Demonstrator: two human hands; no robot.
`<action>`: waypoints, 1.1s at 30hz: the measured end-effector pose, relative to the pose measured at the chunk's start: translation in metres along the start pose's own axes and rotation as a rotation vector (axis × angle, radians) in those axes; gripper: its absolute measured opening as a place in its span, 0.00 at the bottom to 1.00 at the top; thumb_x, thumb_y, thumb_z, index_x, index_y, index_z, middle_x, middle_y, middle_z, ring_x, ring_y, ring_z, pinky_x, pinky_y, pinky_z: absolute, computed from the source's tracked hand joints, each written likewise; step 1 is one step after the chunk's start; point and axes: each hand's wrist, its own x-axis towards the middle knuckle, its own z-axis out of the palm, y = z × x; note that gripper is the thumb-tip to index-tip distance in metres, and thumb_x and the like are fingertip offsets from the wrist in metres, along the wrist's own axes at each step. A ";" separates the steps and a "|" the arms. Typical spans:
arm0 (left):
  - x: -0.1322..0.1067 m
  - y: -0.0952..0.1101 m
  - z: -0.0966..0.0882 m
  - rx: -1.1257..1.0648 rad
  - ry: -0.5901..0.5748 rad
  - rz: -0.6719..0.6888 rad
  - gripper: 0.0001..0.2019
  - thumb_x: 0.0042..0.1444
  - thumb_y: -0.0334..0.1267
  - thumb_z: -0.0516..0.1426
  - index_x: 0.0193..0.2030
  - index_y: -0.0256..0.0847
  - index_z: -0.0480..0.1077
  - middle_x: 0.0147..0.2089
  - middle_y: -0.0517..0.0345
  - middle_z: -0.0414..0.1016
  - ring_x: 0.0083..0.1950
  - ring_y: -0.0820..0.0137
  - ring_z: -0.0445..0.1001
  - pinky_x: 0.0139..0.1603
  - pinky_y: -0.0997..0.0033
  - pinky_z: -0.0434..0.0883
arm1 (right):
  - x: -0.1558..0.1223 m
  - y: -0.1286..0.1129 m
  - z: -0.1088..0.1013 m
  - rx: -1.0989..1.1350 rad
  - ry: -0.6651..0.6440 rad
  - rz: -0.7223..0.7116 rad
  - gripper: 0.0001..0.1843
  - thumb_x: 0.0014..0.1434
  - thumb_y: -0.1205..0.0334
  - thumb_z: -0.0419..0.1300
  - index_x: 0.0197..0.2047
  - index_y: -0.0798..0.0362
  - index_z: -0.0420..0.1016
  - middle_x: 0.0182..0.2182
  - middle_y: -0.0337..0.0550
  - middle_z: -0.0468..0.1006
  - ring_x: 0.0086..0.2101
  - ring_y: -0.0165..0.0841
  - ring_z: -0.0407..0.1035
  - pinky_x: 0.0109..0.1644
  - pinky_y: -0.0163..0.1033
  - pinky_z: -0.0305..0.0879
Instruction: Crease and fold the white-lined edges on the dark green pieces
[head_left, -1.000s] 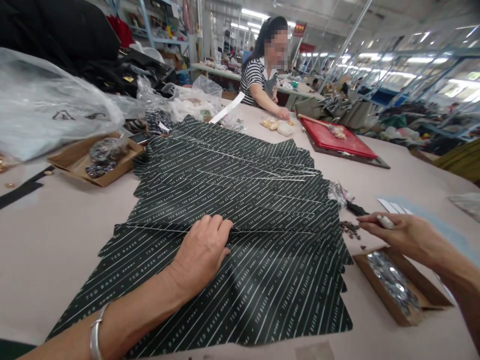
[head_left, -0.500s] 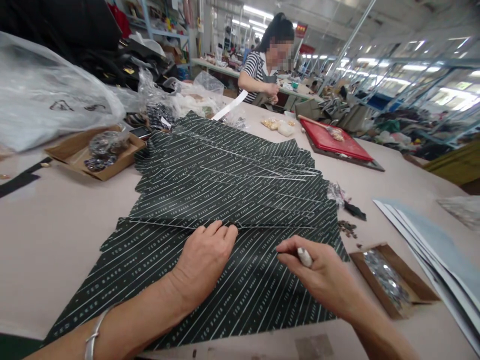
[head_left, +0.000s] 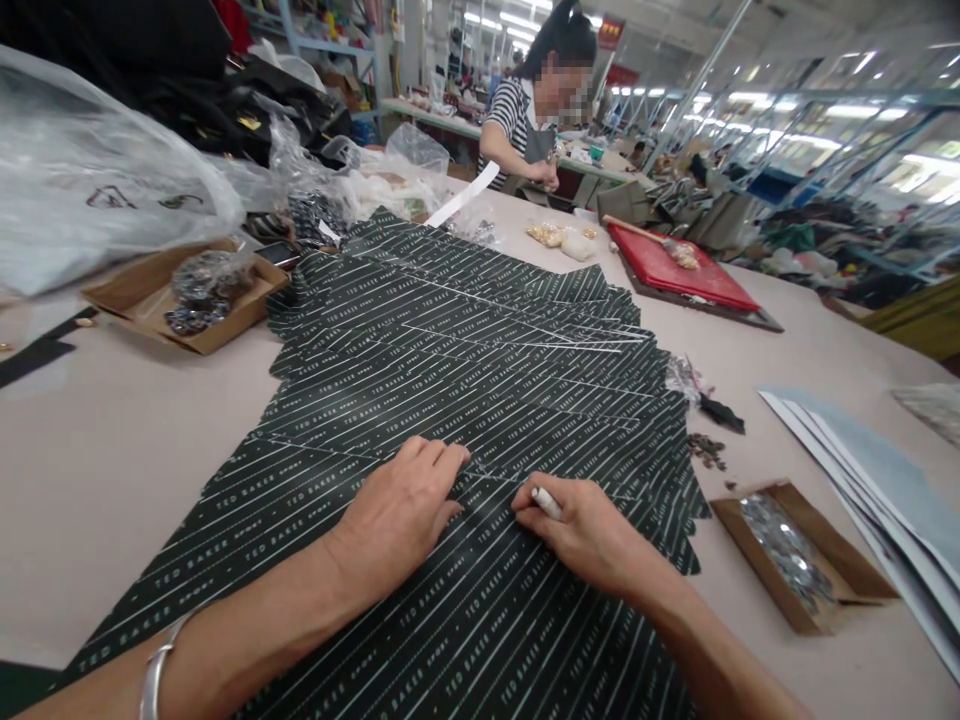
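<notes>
A dark green, nearly black sheet of fabric [head_left: 450,385] with jagged edges covers the middle of the pale pinkish table [head_left: 105,430]. Thin white diagonal stripes cross it, alternating with rows of small pale "TED BAKER SPORT" lettering; other sheet edges show behind in uneven layers. The left hand [head_left: 409,500] rests palm down on it, half open, fingers loosely bent and thumb apart. The right hand [head_left: 581,520] is closed around a short white pen-like tool [head_left: 547,502] over the fabric; whether its tip touches is hidden.

To the right, an open brown cardboard box [head_left: 844,555] contains shiny silvery pieces [head_left: 787,555]. At far left, another shallow cardboard box [head_left: 244,312] holds a crumpled clear plastic bag [head_left: 201,278] and dark, glossy small pieces [head_left: 196,318].
</notes>
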 end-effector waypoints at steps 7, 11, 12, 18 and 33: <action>0.003 -0.002 -0.008 0.040 -0.056 -0.010 0.18 0.58 0.27 0.63 0.53 0.40 0.66 0.52 0.54 0.70 0.55 0.58 0.66 0.59 0.54 0.70 | 0.001 -0.003 -0.003 -0.012 -0.020 -0.002 0.06 0.60 0.66 0.57 0.33 0.50 0.75 0.27 0.33 0.75 0.29 0.28 0.67 0.34 0.33 0.58; 0.000 0.001 -0.006 0.074 -0.028 0.013 0.19 0.59 0.27 0.62 0.55 0.41 0.65 0.53 0.54 0.69 0.54 0.58 0.66 0.56 0.55 0.71 | 0.001 -0.001 -0.003 -0.007 -0.024 -0.012 0.06 0.60 0.66 0.57 0.33 0.50 0.75 0.27 0.32 0.75 0.29 0.27 0.66 0.35 0.33 0.59; -0.001 0.001 -0.005 0.088 -0.022 0.020 0.19 0.59 0.27 0.62 0.55 0.41 0.65 0.53 0.54 0.69 0.54 0.58 0.66 0.56 0.55 0.71 | 0.001 -0.001 -0.003 0.004 -0.029 -0.012 0.06 0.60 0.66 0.57 0.33 0.51 0.74 0.27 0.32 0.75 0.29 0.27 0.66 0.35 0.33 0.58; -0.001 0.002 -0.008 0.083 -0.048 0.006 0.17 0.59 0.28 0.62 0.54 0.39 0.66 0.51 0.53 0.70 0.53 0.57 0.65 0.57 0.52 0.70 | 0.012 -0.002 -0.013 -0.002 0.035 -0.011 0.06 0.60 0.64 0.57 0.34 0.51 0.74 0.27 0.33 0.73 0.28 0.28 0.64 0.33 0.33 0.57; -0.012 0.021 -0.013 0.332 -0.113 0.180 0.09 0.62 0.23 0.54 0.34 0.39 0.68 0.37 0.55 0.69 0.40 0.60 0.67 0.40 0.59 0.70 | 0.058 -0.017 -0.032 -0.217 -0.202 0.047 0.06 0.53 0.71 0.58 0.30 0.54 0.76 0.25 0.36 0.74 0.28 0.30 0.67 0.34 0.34 0.59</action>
